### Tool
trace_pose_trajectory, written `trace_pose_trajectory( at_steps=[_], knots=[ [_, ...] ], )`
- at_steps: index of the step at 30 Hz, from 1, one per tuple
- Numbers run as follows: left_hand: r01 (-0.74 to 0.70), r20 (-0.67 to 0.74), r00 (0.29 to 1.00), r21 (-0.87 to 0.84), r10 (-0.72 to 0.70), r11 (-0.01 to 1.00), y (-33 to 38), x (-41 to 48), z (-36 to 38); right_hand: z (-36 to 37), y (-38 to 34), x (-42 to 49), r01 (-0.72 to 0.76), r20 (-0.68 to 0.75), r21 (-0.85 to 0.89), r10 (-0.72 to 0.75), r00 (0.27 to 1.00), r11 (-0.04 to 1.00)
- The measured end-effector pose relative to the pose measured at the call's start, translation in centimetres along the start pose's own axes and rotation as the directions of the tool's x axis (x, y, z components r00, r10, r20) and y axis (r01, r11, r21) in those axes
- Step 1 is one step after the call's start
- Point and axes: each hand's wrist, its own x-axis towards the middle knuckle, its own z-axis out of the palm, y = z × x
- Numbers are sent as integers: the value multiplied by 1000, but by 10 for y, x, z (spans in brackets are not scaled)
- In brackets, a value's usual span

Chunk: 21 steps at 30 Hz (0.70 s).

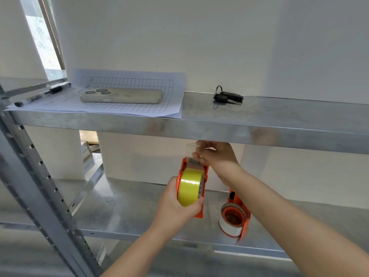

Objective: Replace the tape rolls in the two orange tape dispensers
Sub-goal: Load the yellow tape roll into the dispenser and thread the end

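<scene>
Between the two metal shelves, the left hand grips one orange dispenser already carrying a yellow roll, right-hand fingers pinching its tape end at twelve o'clock; threading apparently remains, while the second dispenser, at four o'clock on the lower shelf, holds a white roll.

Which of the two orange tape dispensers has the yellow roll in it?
The dispenser held up in the left hand, the orange dispenser with the yellow roll. The other dispenser rests on the lower shelf holding a white roll.

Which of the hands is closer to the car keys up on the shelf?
Right. The right hand is just below the car keys; the left hand is lower, holding the dispenser.
</scene>
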Motion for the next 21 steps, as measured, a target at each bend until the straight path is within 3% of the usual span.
trace_pose_trajectory(
  at_steps=[7,15,18,21],
  knots=[
    [-20,21,1000,-12,21,1000,2,-15,0,-22,11,19,20,-38,81,-17,999,997],
    [-15,19,1000,-50,16,999,8,-26,-1,-22,18,26,-4,-70,-38,1,998,999],
    [-4,17,1000,-95,6,995,8,-27,-3,-21,20,26,-117,-47,-127,111,993,985],
    [-7,36,999,-124,11,992,11,-33,-3,-22,18,28,-360,6,88,361,933,929]
  ],
)
